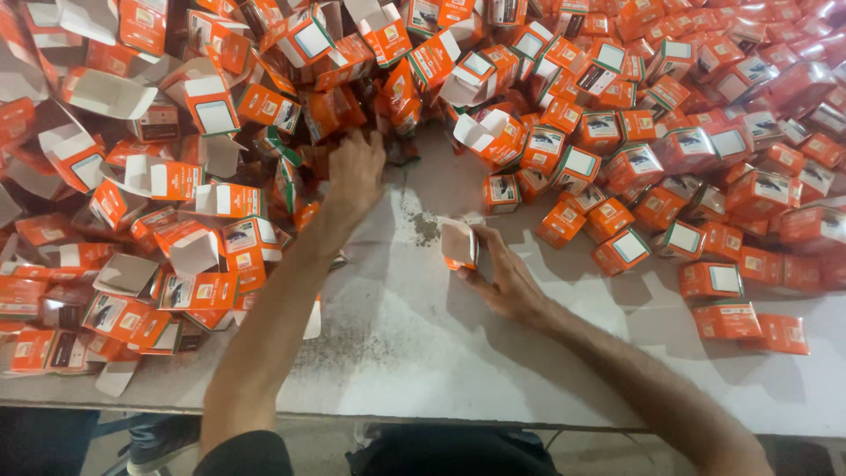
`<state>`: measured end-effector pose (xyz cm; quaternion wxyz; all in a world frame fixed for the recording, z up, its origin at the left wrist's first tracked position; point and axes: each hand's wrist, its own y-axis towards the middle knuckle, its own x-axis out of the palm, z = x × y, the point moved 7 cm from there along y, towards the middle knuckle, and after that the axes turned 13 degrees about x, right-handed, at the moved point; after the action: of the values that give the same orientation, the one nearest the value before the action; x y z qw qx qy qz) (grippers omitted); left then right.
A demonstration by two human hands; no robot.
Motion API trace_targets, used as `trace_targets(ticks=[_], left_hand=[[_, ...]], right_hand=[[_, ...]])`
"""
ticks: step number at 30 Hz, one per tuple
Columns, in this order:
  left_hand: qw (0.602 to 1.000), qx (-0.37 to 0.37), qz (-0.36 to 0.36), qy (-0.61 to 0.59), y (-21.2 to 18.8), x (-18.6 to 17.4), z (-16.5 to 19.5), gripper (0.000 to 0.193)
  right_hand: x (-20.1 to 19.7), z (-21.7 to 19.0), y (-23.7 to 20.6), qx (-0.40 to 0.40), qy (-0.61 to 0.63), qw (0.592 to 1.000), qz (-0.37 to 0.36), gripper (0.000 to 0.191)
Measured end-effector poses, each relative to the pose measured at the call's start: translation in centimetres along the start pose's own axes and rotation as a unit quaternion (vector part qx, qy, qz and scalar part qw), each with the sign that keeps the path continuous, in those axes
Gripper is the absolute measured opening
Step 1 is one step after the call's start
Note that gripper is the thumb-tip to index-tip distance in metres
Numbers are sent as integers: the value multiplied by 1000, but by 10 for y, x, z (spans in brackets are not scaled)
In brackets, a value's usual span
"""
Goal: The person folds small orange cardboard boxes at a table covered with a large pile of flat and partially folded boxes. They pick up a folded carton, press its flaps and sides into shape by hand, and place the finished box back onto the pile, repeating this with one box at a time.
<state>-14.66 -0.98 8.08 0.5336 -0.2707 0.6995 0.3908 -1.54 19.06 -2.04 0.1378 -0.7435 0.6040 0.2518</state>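
From the head view, looking straight down, the right hand [502, 269] rests on the pale counter [414, 353] with its fingers curled around a small open orange carton [459, 244], holding it upright by its side; the carton's open mouth faces up and its inside shows pale cardboard. The left hand [354, 172] is stretched well forward of the right one, fingers bent down into the edge of a heap of orange cartons [256, 106] (whether it has closed on anything there cannot be told, since the fingertips are buried among the boxes).

To the left of the left hand lies a loose pile of unfolded cartons [132, 229], many with flaps open and white insides showing. To the right of the right hand, and beyond it, closed orange boxes [696, 167] are spread thickly across the counter, several showing a white panel or a dark picture on one face. A dark stain [425, 227] marks the counter just left of the held carton, between the two hands. Both forearms are bare.
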Motion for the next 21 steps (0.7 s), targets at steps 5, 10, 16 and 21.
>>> trace_targets(ticks=[5, 10, 16, 21], left_hand=[[987, 73, -53, -131, -45, 17, 20, 90], [984, 32, -56, -169, -72, 31, 30, 47], [860, 64, 244, -445, -122, -2, 80, 40], [884, 171, 260, -350, -132, 3, 124, 49]], right_hand=[[0, -5, 0, -5, -16, 1000, 3, 67], [-3, -18, -1, -78, -50, 995, 40, 59], [-10, -10, 1, -42, 1, 999, 22, 54], [-3, -9, -1, -52, 67, 996, -38, 53]])
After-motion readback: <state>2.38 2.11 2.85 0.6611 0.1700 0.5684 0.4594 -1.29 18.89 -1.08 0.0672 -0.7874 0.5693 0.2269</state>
